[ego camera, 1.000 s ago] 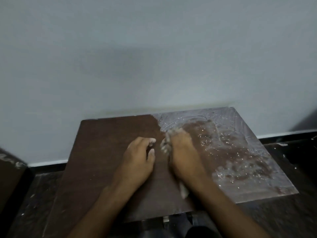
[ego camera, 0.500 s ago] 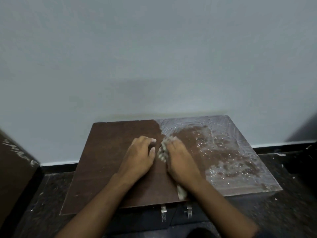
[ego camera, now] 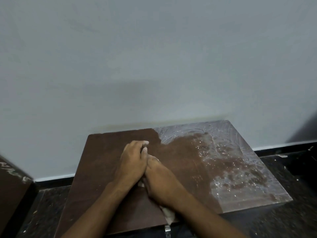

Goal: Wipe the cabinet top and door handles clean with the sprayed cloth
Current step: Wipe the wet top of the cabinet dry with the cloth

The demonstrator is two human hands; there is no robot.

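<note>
We have both hands down on the cabinet top [ego camera: 106, 162], side by side near its middle. Our right hand [ego camera: 161, 177] lies over the cloth [ego camera: 169, 214], fingers curled down onto it, though only a pale corner of the cloth shows under the wrist near the front edge, with another scrap between the two hands. Our left hand [ego camera: 133, 162] rests flat on the wood just beside it, touching the right hand, fingers relaxed and holding nothing. We judge the top to be roughly half wiped: the left part is plain dark brown and looks clean, while the right part, out to the far and right edges, is still covered with a whitish film [ego camera: 240, 160] and glistening droplets, with a smeared brown zone between the two. That whole right side is left to do. One door handle [ego camera: 167, 231], a small metal piece, peeks out below the front edge, and we judge it not yet wiped. No brand, label or readable writing shows anywhere.
</note>
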